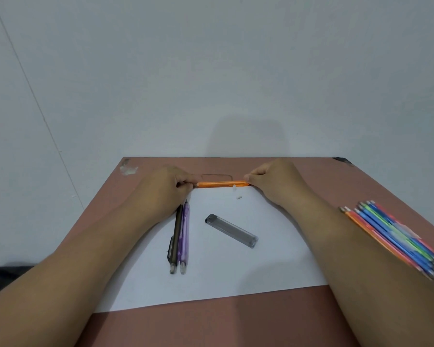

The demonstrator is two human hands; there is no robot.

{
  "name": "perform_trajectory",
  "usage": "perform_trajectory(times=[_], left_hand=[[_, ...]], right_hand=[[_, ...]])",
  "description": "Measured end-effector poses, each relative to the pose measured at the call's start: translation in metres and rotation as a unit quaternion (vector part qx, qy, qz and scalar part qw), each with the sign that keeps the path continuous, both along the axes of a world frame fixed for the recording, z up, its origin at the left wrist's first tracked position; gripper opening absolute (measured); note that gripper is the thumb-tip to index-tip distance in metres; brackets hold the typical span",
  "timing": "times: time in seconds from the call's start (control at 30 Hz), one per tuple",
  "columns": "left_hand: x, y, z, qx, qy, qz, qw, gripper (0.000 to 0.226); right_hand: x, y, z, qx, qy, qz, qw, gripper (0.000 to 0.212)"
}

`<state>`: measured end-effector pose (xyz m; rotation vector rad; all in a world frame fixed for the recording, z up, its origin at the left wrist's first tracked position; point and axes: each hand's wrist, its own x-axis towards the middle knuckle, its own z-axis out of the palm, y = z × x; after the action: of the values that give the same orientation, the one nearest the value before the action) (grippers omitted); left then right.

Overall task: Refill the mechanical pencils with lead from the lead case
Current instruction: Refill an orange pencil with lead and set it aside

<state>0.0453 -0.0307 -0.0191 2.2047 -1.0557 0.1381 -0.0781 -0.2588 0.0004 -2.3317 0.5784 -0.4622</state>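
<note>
An orange mechanical pencil [221,184] lies crosswise at the far edge of the white paper sheet [218,271]. My left hand [168,189] pinches its left tip end. My right hand [273,181] pinches its right end. Two small white bits [236,192] lie on the paper just below the pencil. The grey lead case [231,230] lies diagonally in the middle of the sheet, apart from both hands. A black pencil [175,239] and a purple pencil [184,236] lie side by side to its left, below my left hand.
A row of several coloured pencils [396,236] lies at the right side of the brown table [211,321], touching my right forearm. A grey wall stands just behind the table's far edge. A dark object [3,276] sits at the lower left off the table.
</note>
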Motion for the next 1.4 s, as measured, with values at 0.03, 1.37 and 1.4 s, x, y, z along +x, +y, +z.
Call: perform_trajectory(times=[0.03, 1.37, 1.4], left_hand=[[0.000, 0.000, 0.000, -0.001, -0.001, 0.000, 1.000, 0.033], [-0.010, 0.004, 0.008, -0.064, 0.063, 0.091, 0.992, 0.015], [-0.010, 0.003, 0.007, -0.057, 0.059, 0.097, 0.992, 0.015]], right_hand=[[0.000, 0.000, 0.000, -0.002, 0.000, 0.001, 1.000, 0.015], [-0.022, 0.049, 0.032, 0.213, -0.072, 0.147, 0.963, 0.026], [-0.022, 0.049, 0.032, 0.220, -0.078, 0.146, 0.961, 0.026]])
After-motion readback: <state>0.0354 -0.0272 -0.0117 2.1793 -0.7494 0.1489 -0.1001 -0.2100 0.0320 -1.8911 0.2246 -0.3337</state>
